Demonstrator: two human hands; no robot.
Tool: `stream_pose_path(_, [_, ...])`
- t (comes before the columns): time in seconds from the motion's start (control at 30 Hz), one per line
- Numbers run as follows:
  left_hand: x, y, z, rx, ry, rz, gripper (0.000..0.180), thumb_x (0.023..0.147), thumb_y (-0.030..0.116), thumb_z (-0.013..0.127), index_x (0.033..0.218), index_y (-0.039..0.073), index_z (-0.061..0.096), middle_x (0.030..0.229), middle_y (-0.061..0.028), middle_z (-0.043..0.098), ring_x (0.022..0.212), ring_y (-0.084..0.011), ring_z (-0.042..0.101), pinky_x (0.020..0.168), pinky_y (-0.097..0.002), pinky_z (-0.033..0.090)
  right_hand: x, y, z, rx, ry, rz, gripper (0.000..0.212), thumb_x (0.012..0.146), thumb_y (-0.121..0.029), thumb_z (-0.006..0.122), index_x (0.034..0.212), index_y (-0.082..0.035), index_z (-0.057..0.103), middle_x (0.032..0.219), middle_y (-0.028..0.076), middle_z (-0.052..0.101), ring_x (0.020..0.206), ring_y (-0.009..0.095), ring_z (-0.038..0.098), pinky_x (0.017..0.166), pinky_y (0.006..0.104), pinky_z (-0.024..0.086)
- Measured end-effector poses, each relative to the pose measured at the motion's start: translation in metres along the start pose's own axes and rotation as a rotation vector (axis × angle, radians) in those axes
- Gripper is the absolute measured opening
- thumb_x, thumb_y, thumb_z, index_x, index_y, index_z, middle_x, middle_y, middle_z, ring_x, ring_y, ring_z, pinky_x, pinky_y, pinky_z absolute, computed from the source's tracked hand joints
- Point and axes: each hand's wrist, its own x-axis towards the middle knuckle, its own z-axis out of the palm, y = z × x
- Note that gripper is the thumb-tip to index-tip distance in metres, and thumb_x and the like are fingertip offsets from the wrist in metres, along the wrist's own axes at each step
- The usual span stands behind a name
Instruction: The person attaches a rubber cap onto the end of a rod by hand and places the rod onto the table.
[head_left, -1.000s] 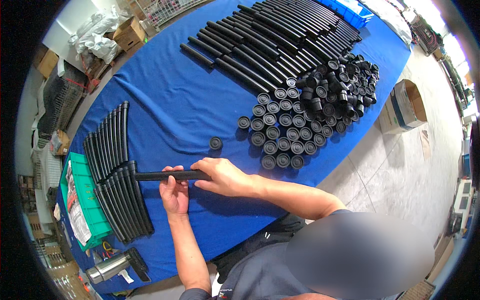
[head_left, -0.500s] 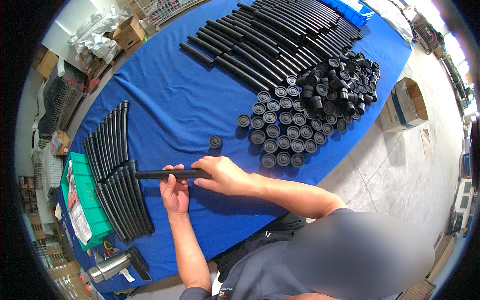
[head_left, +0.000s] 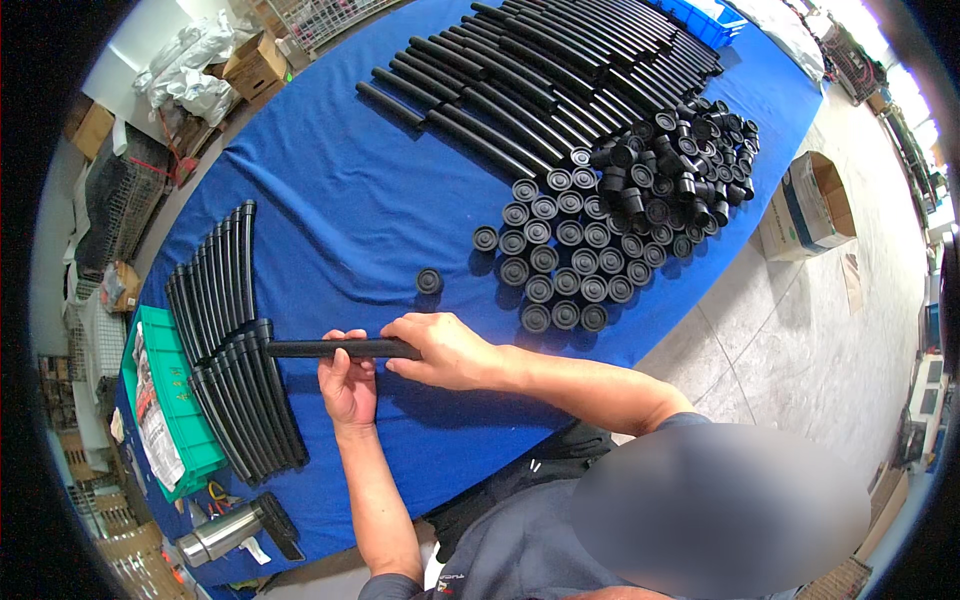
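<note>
A black tube (head_left: pixel 308 349) lies level across both hands above the blue cloth. My left hand (head_left: pixel 349 384) grips it near the middle, palm turned up, thumb in front and fingers behind. At its right end my right hand (head_left: pixel 448 352) is wrapped round the tube, hiding that tip; whether a cap sits there I cannot tell. The tube's left end is close to two rows of black tubes (head_left: pixel 250 405) laid side by side. Beyond my hands a single round black cap (head_left: pixel 428 281) stands apart on the cloth.
Several black caps (head_left: pixel 570 233) stand in rows beside a heap of loose ones (head_left: pixel 690 150). Many tubes (head_left: pixel 490 110) lie at the far side, near a blue crate (head_left: pixel 712 24). At left are a green bin (head_left: pixel 205 452) and a steel flask (head_left: pixel 218 535). A cardboard box (head_left: pixel 812 205) stands on the floor.
Both hands keep the same grip on the tube. The whole view has shifted very slightly; nothing else has visibly moved.
</note>
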Motion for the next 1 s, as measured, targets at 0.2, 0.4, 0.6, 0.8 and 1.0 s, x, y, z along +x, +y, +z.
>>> stream_pose_path(0.2, [0.000, 0.000, 0.000, -0.005, -0.018, 0.011, 0.027, 0.095, 0.012, 0.061, 0.120, 0.004, 0.054, 0.113, -0.0182, 0.065, 0.076, -0.0176, 0.063, 0.068, -0.0264, 0.054, -0.001, -0.001, 0.000, -0.058, 0.001, -0.009, 0.036, 0.081, -0.016, 0.069, 0.110, 0.003, 0.059, 0.092, 0.020, 0.065, 0.083, 0.040, 0.065, 0.075, 0.0463, 0.052])
stream_pose_path(0.4, [0.001, 0.000, -0.001, -0.019, -0.037, 0.011, 0.028, 0.095, 0.010, 0.061, 0.121, 0.004, 0.054, 0.114, -0.0182, 0.065, 0.078, -0.0188, 0.064, 0.070, -0.0280, 0.055, 0.002, 0.002, -0.003, 0.023, -0.027, 0.014, 0.035, 0.081, -0.016, 0.069, 0.109, 0.003, 0.060, 0.092, 0.020, 0.065, 0.084, 0.039, 0.065, 0.075, 0.0456, 0.052])
stream_pose_path(0.6, [0.000, 0.001, 0.000, -0.028, -0.025, 0.005, 0.029, 0.095, 0.009, 0.061, 0.122, 0.004, 0.053, 0.117, -0.0181, 0.063, 0.083, -0.0194, 0.064, 0.071, -0.0286, 0.055, 0.000, 0.000, 0.000, -0.060, 0.036, -0.019, 0.033, 0.082, -0.019, 0.069, 0.106, 0.003, 0.062, 0.088, 0.021, 0.065, 0.083, 0.038, 0.065, 0.072, 0.0439, 0.052])
stream_pose_path(0.8, [-0.001, 0.001, 0.002, -0.004, -0.004, 0.011, 0.028, 0.095, 0.009, 0.060, 0.121, 0.004, 0.053, 0.117, -0.0173, 0.063, 0.084, -0.0196, 0.064, 0.073, -0.0290, 0.055, 0.006, 0.000, -0.006, 0.098, -0.070, 0.132, 0.030, 0.080, -0.016, 0.068, 0.102, 0.002, 0.060, 0.087, 0.021, 0.063, 0.081, 0.040, 0.064, 0.071, 0.0473, 0.052])
stream_pose_path(1.0, [0.000, 0.001, 0.001, -0.017, -0.024, 0.008, 0.029, 0.094, 0.010, 0.062, 0.121, 0.004, 0.054, 0.117, -0.0185, 0.063, 0.085, -0.0194, 0.064, 0.072, -0.0268, 0.056, 0.001, 0.000, 0.004, -0.036, 0.125, -0.031, 0.026, 0.078, -0.019, 0.069, 0.091, 0.003, 0.063, 0.080, 0.023, 0.065, 0.079, 0.040, 0.065, 0.070, 0.0463, 0.052])
